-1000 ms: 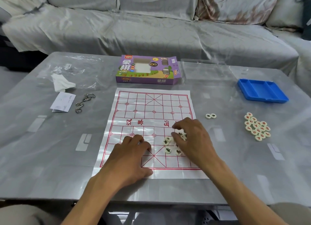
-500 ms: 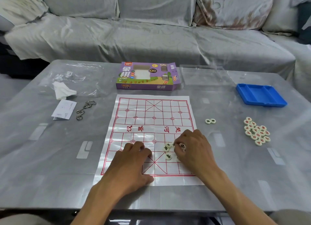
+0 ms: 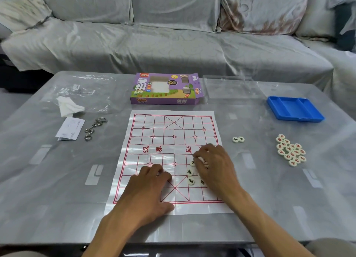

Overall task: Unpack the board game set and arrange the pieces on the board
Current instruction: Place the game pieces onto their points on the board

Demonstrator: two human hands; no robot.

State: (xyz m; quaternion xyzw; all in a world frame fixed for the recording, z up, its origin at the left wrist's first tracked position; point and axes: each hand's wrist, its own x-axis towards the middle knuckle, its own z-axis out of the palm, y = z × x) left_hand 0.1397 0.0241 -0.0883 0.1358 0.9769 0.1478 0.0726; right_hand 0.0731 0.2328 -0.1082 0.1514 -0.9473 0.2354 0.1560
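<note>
Green pieces [image 3: 190, 176] lie loose on board [image 3: 173, 141], near side, prob. for sorting. Right hand [image 3: 213, 166] curls over some, pinching one. Left hand [image 3: 148, 191], fingers bent, presses board flat. Red pieces [image 3: 290, 150] wait on bench [image 3: 48, 179], well apart.

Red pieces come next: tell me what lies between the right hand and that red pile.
Nothing visible blocks it. Between the right hand and the red pile is bare table; the two loose pieces sit farther back, off the direct line.
</note>
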